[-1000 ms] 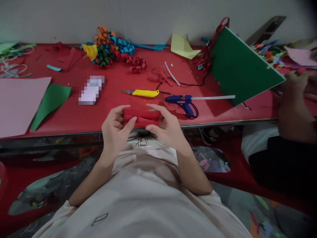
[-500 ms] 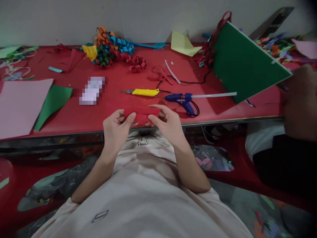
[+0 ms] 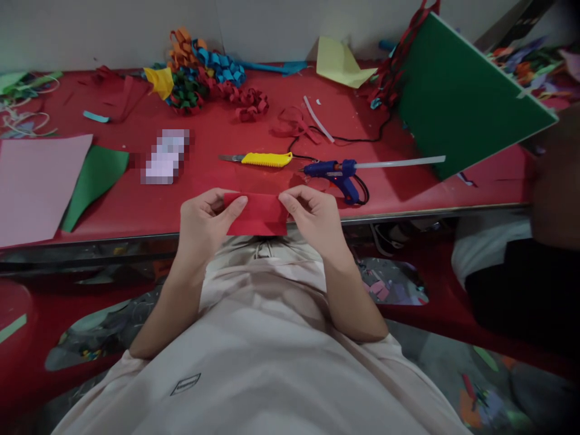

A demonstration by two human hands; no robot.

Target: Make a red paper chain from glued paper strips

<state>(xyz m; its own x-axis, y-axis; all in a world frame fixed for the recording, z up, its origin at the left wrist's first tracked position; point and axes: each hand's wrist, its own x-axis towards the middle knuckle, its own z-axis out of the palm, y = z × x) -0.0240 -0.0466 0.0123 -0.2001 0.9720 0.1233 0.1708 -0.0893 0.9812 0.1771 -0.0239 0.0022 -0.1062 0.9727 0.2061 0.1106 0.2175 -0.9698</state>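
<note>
A piece of red paper is stretched between my hands at the table's front edge, its lower part hanging down. My left hand pinches its left end between thumb and fingers. At its upper right corner, my right hand is closed on it, thumb and index finger pressed together. Just beyond the paper lies a yellow utility knife with its blade pointing left. A blue glue gun with a long white glue stick rests right of the knife, close to my right hand.
Paper chains lie at the back. Pink paper and green paper are on the left, beside a blurred-out rectangle. A green board stands tilted at right, near another person's arm. A black cord crosses the table.
The red paper has turned so its broad face shows and hangs lower. My right hand's fingers have shifted up to its corner. The view has moved slightly.
</note>
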